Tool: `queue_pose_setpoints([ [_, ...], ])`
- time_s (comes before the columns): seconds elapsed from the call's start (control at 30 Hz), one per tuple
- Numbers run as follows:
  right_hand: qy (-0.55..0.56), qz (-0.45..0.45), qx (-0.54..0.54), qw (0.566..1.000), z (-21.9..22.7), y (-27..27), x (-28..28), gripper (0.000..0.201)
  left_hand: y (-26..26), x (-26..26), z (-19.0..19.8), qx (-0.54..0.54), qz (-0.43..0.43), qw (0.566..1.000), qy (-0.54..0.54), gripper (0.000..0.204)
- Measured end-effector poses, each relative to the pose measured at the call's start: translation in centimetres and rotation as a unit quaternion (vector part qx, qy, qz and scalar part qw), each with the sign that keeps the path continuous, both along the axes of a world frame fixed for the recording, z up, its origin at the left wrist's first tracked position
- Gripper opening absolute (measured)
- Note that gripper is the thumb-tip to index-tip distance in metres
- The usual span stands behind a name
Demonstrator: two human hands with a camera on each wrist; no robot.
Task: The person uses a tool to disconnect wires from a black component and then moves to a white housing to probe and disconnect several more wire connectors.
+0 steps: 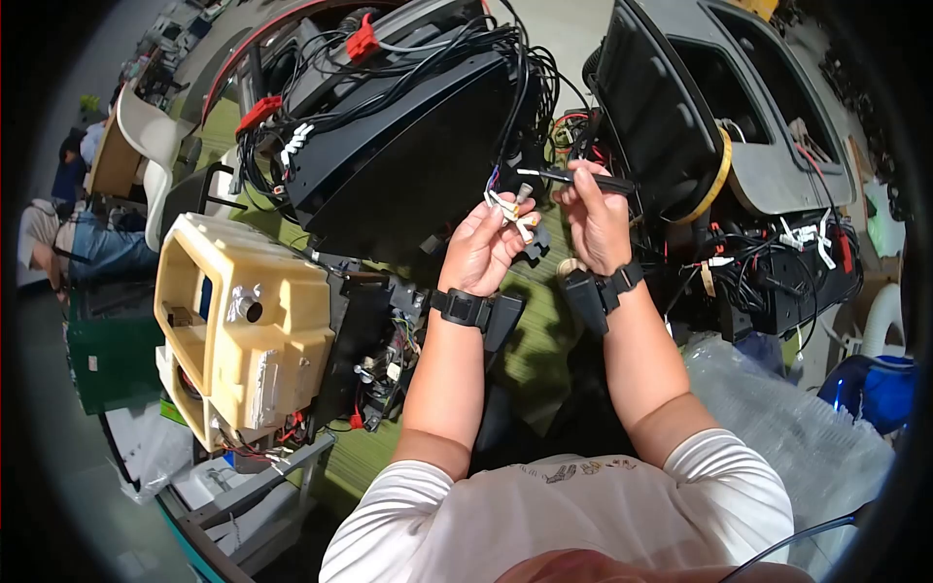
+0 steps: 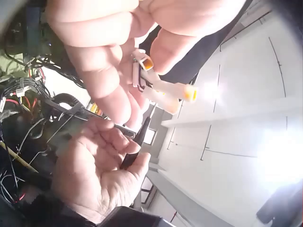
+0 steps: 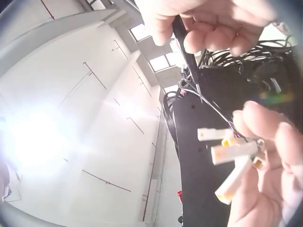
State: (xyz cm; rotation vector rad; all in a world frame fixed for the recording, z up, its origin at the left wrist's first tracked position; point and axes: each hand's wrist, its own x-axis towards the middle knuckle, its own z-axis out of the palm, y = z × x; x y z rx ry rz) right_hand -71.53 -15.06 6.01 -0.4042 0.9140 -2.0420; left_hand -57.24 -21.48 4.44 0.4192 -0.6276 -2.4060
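Head view: my left hand (image 1: 483,243) pinches a bunch of white connectors (image 1: 510,211) on thin wires, held up in front of the black housing (image 1: 408,155). My right hand (image 1: 595,216) grips a slim black tool (image 1: 573,177), tip pointing left toward the connectors, just beside them. Left wrist view: fingers (image 2: 102,71) curled round the white connectors (image 2: 165,90), orange inserts showing; right hand (image 2: 94,170) below, closed on the tool (image 2: 135,144). Right wrist view: tool (image 3: 187,52) clamped between thumb and fingers, connectors (image 3: 232,156) fanned out in my left hand, near the tip, not touching.
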Motion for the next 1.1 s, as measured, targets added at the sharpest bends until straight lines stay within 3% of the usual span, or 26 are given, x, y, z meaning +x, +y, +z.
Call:
queue_pose_setpoints([
  [0.1,0.046,-0.037,-0.034,0.998,-0.1,0.0,0.4,0.024,-0.7,0.5,0.5,-0.035,0.021,0.999,-0.021,0.021],
  [0.2,0.167,-0.085,0.057,0.981,-0.9,-0.1,0.5,0.028,-1.7,0.8,0.4,-0.027,0.051,0.997,-0.041,0.018],
  [0.27,0.163,-0.086,0.063,0.981,-0.9,-0.6,0.9,0.028,-2.0,0.5,0.6,-0.049,0.087,0.992,-0.081,0.02],
  [0.5,0.187,-0.067,0.058,0.978,-1.0,-2.1,1.4,0.022,-2.4,0.9,1.2,-0.115,0.076,0.975,-0.176,0.02],
  [0.73,0.159,-0.047,0.032,0.986,-0.2,-1.6,2.2,0.022,-1.6,0.7,1.2,-0.071,0.044,0.993,-0.086,0.017],
  [0.9,0.132,-0.052,0.005,0.99,0.2,-0.9,2.0,0.023,-1.3,0.5,1.6,-0.058,0.07,0.992,-0.081,0.016],
  [1.1,0.19,-0.045,0.008,0.981,-0.3,-1.0,1.5,0.022,-1.3,0.1,1.4,-0.055,0.087,0.991,-0.091,0.017],
])
